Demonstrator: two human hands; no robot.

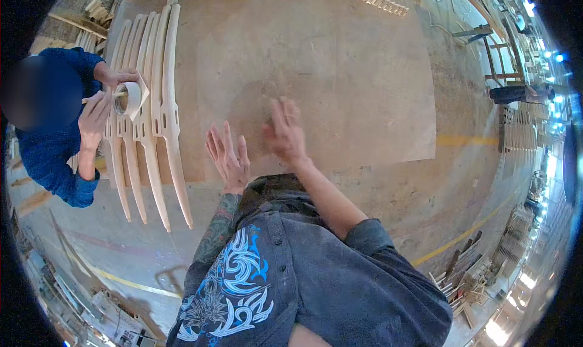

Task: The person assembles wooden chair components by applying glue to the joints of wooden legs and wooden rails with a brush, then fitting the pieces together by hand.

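My left hand (228, 160) is over the near edge of a large wooden board (358, 74), its fingers spread and nothing in them. To its right, my right hand (285, 133) is slightly blurred by motion, fingers stretched out above the same board and holding nothing. Fine light marks show on the board's brown surface beyond the fingertips. Left of my left hand lies a row of long, curved, slotted wooden pieces (172, 92), their tapered ends reaching past the board's near edge.
At the left, a person in a dark blue top (51, 146) holds a round white container (126, 99) and a thin stick over the slotted pieces. More wooden parts (382, 1) sit at the far edge. Racks of wood (519, 131) stand at the right, where another person (519, 94) is visible.
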